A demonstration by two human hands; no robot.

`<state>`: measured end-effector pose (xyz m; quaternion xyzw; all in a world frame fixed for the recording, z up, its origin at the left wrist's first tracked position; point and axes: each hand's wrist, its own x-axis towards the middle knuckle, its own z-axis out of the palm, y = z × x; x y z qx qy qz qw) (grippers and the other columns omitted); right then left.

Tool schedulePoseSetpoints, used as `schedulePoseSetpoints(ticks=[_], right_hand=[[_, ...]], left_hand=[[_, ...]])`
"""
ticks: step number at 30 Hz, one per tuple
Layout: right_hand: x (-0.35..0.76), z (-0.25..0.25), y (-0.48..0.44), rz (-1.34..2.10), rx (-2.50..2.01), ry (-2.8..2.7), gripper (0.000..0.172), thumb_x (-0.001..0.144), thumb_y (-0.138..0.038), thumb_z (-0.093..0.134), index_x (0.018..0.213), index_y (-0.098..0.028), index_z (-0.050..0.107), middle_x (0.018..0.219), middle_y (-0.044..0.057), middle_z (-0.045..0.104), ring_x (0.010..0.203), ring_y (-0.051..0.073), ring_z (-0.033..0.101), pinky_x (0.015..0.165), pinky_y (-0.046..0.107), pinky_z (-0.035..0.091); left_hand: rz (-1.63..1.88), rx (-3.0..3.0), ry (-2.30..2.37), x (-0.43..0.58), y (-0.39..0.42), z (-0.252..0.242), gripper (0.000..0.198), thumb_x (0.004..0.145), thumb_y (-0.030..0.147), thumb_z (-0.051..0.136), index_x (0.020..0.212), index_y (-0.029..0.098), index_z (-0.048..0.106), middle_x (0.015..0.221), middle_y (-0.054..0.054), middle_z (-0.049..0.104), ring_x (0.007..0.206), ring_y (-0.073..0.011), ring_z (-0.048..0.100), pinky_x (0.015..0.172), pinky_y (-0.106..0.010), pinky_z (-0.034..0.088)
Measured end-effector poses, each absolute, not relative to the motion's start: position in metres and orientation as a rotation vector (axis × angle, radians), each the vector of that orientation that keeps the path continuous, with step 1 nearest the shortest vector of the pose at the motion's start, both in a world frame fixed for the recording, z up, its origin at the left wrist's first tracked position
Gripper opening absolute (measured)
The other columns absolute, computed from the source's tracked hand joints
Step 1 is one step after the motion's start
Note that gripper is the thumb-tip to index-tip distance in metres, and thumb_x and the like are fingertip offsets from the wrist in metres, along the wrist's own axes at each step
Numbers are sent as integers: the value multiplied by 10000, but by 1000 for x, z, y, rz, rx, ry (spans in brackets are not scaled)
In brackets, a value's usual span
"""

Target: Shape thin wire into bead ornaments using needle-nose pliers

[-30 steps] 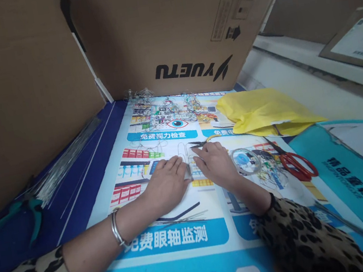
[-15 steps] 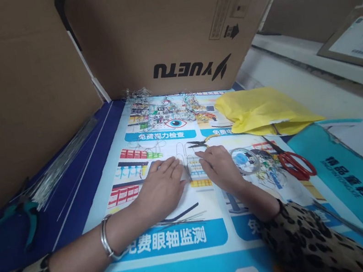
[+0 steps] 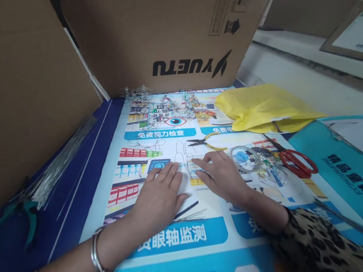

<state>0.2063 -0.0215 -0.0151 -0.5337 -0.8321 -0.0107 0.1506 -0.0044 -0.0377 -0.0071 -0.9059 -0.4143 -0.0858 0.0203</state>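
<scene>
Palm down, the left hand [image 3: 159, 200] lies flat with its fingers loosely spread and nothing visible in its grasp. The right hand [image 3: 223, 177] faces it, index finger stretched forward and thumb well apart from it, gripping nothing that can be seen. Between and just beyond the fingertips lie the thin bent wires [image 3: 180, 152], shaped into narrow loops; whether the right index fingertip presses on one cannot be told.

A silver bangle [image 3: 97, 257] circles the left wrist, and both sleeves are leopard-printed. A few straight wire lengths [image 3: 190, 216] rest near the left hand. Just past the right hand lie pliers with yellow handles [image 3: 208, 142], jaws parted and pointing left. To its right sits a clear ring-shaped roll [image 3: 245, 159], then a tangle of wire with coloured bits [image 3: 270, 170] and red-handled scissors [image 3: 297, 163].

Farther out, more wire tangles [image 3: 170, 107] spread over the printed sheet [image 3: 175, 267] covering the worktop. A yellow bag [image 3: 267, 105] and a teal cardboard piece [image 3: 344, 173] lie on the right. On the left, teal-handled pliers [image 3: 30, 221] touch a bundle of straight wires [image 3: 63, 160]. A large cardboard box [image 3: 163, 27] stands behind everything.
</scene>
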Motion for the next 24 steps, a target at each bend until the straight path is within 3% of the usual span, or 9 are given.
schedulePoseSetpoints(ticks=[24], right_hand=[[211,-16,-20,-66,-1519,-2396,351,864,-365,463,1180,-247,560,967,86,534,927,231,440,817,383,345]], left_hand=[[-227,-2841,-1246,8,-35,-10,515,914,448,300,1283,109,422,1366,-137,425,1274,-259,343,1010,-426,255]])
